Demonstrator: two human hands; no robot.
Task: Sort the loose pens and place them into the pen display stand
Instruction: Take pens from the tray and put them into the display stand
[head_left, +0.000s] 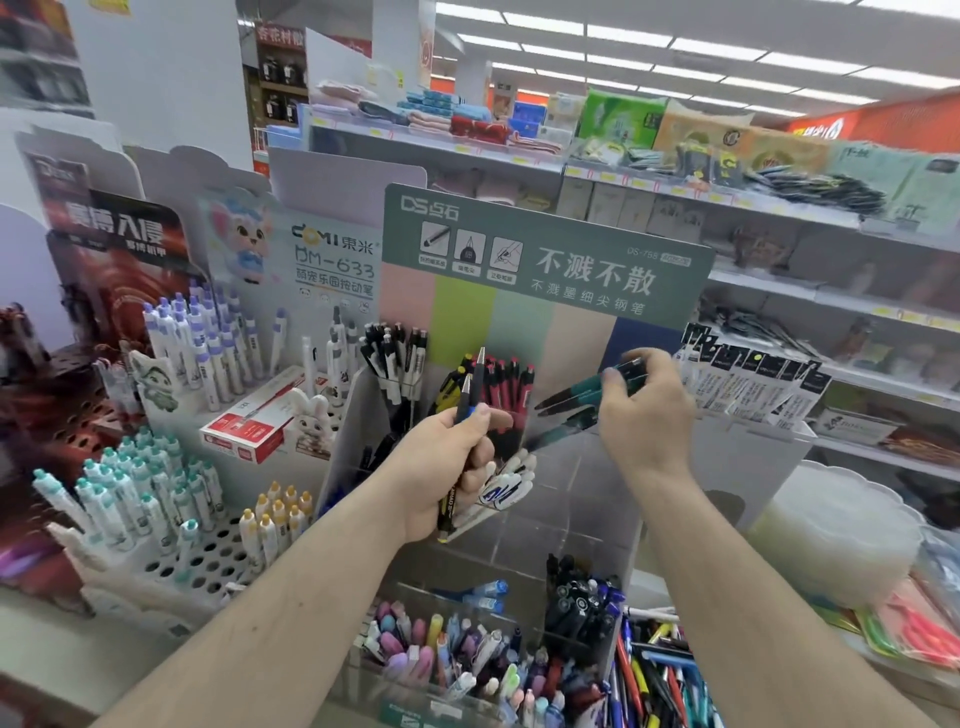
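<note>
My left hand (449, 462) grips a bundle of mixed pens (470, 400), dark ones pointing up and white and yellow ones sticking out below the palm. My right hand (644, 410) pinches a few teal pens (576, 397) that point left and down toward the clear tiered pen display stand (566, 499). The stand's green header card (545, 260) rises behind both hands. Red pens (506, 384) and black-and-white pens (392, 353) stand in its upper compartments. Loose pens (654, 670) lie in a heap at the bottom right.
White pens with purple caps (208, 338) and teal caps (135, 493) fill perforated racks on the left. A red and white box (249, 426) lies between them. Pastel pens (447, 654) fill a front bin. Packaged refills (753, 379) hang on the right. Store shelves stand behind.
</note>
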